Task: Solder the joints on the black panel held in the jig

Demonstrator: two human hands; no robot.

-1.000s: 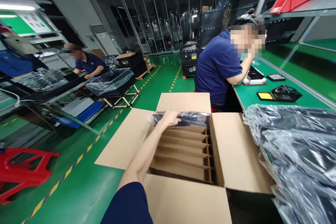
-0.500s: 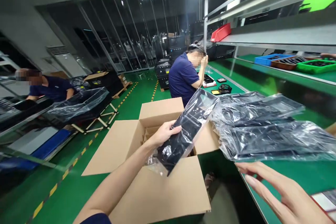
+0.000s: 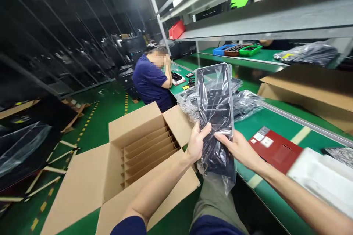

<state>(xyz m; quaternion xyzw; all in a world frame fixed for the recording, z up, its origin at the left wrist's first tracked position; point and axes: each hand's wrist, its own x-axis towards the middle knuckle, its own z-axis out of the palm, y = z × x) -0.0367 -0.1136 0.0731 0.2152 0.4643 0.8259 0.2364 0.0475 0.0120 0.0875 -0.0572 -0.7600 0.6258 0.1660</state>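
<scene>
I hold a flat, black, rectangular part in a clear plastic bag [image 3: 216,117] nearly upright in front of me, its large rectangular opening at the top. My left hand [image 3: 196,143] is closed around its left edge, thumb on the front; my right hand [image 3: 242,149] is closed on its right edge, thumb also in front. The fingers behind are hidden.

Taking that part as the dial's centre, an open brown cardboard box [image 3: 113,170] stands at about nine o'clock, flaps spread, with thin brown cardboard dividers [image 3: 149,147] ranked inside. Just behind the part, from ten round to two, a pile of black pieces in clear plastic bags [image 3: 246,104] lies on the green tabletop [image 3: 271,125]. Near four o'clock sits a flat dark-red item with white patches [image 3: 278,152]; at ten, a co-worker in a navy shirt [image 3: 150,80] sits bent over.
</scene>
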